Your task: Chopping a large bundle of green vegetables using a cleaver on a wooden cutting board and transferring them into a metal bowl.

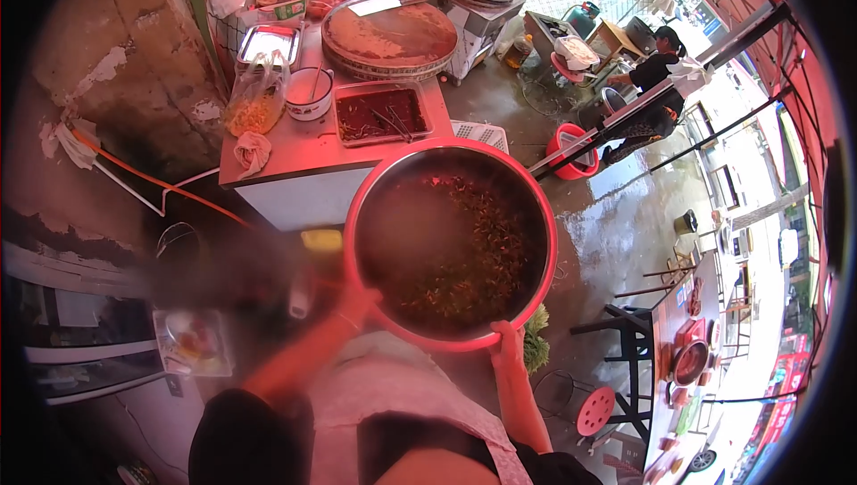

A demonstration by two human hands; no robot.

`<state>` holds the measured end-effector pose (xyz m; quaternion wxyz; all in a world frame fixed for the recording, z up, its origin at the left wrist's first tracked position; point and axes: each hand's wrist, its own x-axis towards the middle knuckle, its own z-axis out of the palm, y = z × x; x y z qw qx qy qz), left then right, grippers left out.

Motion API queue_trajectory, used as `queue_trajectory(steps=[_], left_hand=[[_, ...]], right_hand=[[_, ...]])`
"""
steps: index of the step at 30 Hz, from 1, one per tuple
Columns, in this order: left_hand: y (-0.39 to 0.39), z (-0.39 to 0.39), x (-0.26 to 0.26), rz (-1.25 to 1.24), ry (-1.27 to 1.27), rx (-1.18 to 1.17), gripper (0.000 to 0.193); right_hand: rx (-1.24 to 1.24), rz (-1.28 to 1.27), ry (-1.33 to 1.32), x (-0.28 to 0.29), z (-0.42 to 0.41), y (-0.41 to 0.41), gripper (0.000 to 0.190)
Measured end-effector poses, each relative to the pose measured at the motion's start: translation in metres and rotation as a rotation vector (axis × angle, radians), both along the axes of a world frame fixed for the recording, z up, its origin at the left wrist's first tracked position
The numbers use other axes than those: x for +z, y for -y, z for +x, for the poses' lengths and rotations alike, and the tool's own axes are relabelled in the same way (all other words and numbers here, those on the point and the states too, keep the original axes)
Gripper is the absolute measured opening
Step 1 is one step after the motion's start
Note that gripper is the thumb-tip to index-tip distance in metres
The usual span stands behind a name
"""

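A large round metal basin (pixel 450 244) with a reddish rim is held in front of my apron. Dark liquid with many small brownish-green pieces fills its bottom, and haze blurs part of the surface. My left hand (pixel 361 301) grips the rim at the lower left, somewhat blurred. At the lower right, my right hand (pixel 507 338) is closed on the rim with the thumb on top. Just beyond the basin, a clear rectangular tray (pixel 381 113) of dark red sauce with metal tongs (pixel 394 125) lies on the table, beside an enamel mug (pixel 309 93) holding a utensil.
A thick round chopping block (pixel 390 36) with a knife stands on the table (pixel 288 167), near a plastic bag (pixel 256 107) of orange food. A person (pixel 659 77) works at the upper right beyond a red tub (pixel 574 150). A metal pole crosses there. A stool (pixel 595 411) stands lower right.
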<state>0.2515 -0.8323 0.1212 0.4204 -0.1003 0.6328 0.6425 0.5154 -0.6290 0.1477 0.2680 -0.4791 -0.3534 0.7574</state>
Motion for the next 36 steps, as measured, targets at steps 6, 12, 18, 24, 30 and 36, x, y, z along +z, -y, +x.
queue_trajectory(steps=[6,12,18,24,30,36], left_hand=[[-0.008,-0.107,-0.012,-0.118,-0.219,-0.108,0.02],[-0.009,-0.131,0.028,-0.099,-0.352,0.018,0.025],[-0.001,-0.097,0.01,-0.171,-0.712,-0.187,0.036],[0.017,-0.084,-0.081,-0.133,-0.664,-0.321,0.037],[0.001,-0.056,-0.02,0.021,-0.172,-0.258,0.03],[-0.03,-0.063,-0.001,-0.014,-0.214,-0.147,0.028]], right_hand=[[-0.058,0.034,-0.061,0.041,-0.126,-0.007,0.018],[0.053,0.183,-0.022,0.001,-0.132,-0.011,0.01],[-0.121,-0.22,-0.183,-0.008,-0.085,0.026,0.016],[0.355,1.258,0.501,-0.03,-0.029,0.063,0.048],[-0.105,0.256,0.235,-0.088,0.015,0.073,0.023],[-0.17,-0.048,0.06,-0.044,-0.007,0.029,0.013]])
